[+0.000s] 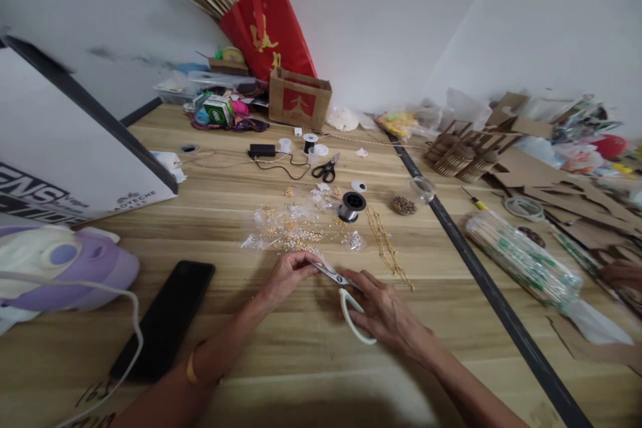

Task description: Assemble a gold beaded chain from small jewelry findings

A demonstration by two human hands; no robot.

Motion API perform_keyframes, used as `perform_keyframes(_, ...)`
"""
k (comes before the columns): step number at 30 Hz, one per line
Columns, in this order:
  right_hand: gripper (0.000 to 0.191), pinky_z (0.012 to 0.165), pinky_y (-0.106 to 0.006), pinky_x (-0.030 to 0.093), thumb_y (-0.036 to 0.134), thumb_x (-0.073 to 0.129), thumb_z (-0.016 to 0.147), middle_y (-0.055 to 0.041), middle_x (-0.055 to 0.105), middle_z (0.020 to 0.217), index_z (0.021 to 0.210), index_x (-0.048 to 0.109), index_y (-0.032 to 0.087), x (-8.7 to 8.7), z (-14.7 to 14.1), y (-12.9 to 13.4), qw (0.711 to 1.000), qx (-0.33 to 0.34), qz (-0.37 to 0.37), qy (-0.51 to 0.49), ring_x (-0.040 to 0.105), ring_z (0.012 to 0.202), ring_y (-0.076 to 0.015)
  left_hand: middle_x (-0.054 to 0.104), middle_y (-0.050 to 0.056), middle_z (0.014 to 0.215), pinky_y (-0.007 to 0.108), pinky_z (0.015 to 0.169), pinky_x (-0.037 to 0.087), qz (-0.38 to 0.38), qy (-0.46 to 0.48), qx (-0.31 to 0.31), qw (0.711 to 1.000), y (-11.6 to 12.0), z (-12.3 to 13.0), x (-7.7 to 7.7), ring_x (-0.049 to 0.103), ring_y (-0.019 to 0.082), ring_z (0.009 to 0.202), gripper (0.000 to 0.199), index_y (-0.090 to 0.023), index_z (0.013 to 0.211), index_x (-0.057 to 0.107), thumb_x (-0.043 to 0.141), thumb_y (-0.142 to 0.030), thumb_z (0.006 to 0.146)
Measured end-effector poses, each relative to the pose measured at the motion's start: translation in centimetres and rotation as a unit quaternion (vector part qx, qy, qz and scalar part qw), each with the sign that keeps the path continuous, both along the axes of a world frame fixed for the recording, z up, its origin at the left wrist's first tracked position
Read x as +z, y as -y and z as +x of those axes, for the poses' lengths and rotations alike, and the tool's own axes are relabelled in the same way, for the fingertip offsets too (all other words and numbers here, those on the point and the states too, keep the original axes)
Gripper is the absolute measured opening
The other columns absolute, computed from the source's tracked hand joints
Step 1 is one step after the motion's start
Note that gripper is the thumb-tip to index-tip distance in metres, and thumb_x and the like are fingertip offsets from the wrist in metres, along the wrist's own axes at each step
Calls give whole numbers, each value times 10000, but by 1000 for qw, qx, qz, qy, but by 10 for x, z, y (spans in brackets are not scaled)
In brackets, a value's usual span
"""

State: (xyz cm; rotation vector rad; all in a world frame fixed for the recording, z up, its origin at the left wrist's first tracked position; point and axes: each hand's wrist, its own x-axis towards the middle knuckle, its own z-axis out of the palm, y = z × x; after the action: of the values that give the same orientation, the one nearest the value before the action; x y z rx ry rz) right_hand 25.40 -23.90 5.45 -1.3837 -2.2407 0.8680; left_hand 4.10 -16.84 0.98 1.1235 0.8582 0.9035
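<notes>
White-handled scissors [351, 324] are gripped in my right hand [388, 307], their blades pointing up and to the left. My left hand [295, 271] pinches at the blade tips, its fingers closed; whatever it holds there is too small to make out. Just beyond my hands lie small gold and clear beads [301, 237] in and around plastic bags. A spool of silvery wire [352, 206] with black ends stands behind them. To its right a gold chain [386, 247] is stretched along the wooden table [281, 361].
A black phone [165, 321] and a purple-and-white device [75, 267] lie at left, below a large white box [65, 134]. Black scissors [326, 168] lie farther back. Bundled sticks in plastic [524, 257] lie at right, near another person's hand [622, 277]. A red bag [271, 30] stands behind.
</notes>
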Motion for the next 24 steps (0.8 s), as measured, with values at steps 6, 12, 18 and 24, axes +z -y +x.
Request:
perform_keyframes(6, 515, 735, -282, 482, 201, 581, 838, -87, 609, 1047, 1331, 435, 216, 1, -1, -1, 1000, -8, -9, 6, 622, 824, -175, 695, 35, 695, 275, 681, 481, 1, -7, 2, 1000, 0, 1, 2, 618, 161, 671, 154, -150, 693, 698, 759, -278, 634)
perform_keyframes(12, 490, 739, -279, 483, 200, 559, 851, -86, 630, 1054, 1327, 446, 228, 0, -1, -1, 1000, -7, -9, -2, 636, 833, -177, 686, 30, 679, 264, 666, 464, -6, -16, -1, 1000, 0, 0, -1, 599, 155, 663, 149, -149, 707, 706, 751, -270, 633)
perform_keyframes(18, 446, 759, -280, 495, 177, 530, 862, -84, 647, 1024, 1303, 475, 222, 3, -3, 0, 1000, -6, -14, -11, 640, 836, -180, 668, 19, 642, 236, 626, 433, -10, -30, 1, 999, 0, -1, 0, 568, 136, 627, 128, -145, 677, 708, 747, -259, 634)
perform_keyframes(24, 402, 774, -279, 500, 189, 515, 878, -83, 659, 989, 1279, 502, 215, 6, -5, 1, 1000, -6, -14, -17, 641, 833, -177, 674, 26, 656, 249, 646, 443, -20, -17, 0, 1000, 0, 0, -2, 578, 146, 642, 168, -143, 694, 712, 762, -286, 621)
